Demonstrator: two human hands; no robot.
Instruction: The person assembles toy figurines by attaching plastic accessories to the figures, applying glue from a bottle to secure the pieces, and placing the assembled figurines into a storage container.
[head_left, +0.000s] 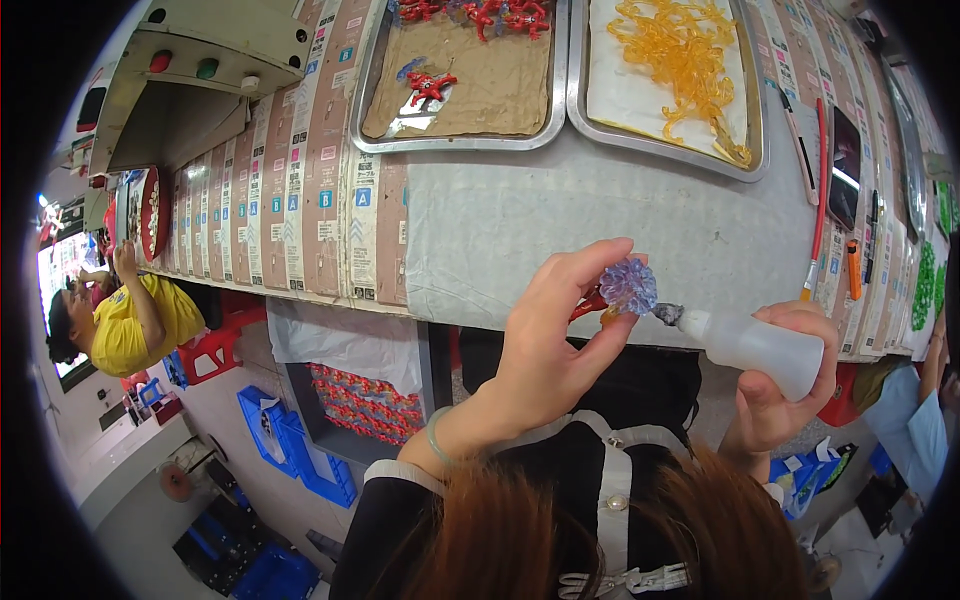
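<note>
Above the near edge of the table, my left hand [545, 345] pinches a small figure by its red part, with a translucent blue-purple bumpy piece [629, 287] facing right. My fingers hide most of the red part. In my right hand [775, 400] a whitish squeeze bottle [760, 347] lies tilted on its side. Its dark, crusted nozzle [667, 314] points left and sits right beside the blue piece; whether they touch I cannot tell. Beyond my hands, one metal tray [460, 143] carries red figures [432, 90], and another metal tray [670, 148] carries translucent orange-yellow pieces [690, 65].
A grey-white sheet [490, 220] covers the table. At the right lie a red-handled brush [821, 190], a phone [845, 165] and an orange cutter [854, 270]. A grey crate [430, 370] below holds red pieces. A person in yellow [150, 325] sits at the left; another in light blue [910, 425] is at the right.
</note>
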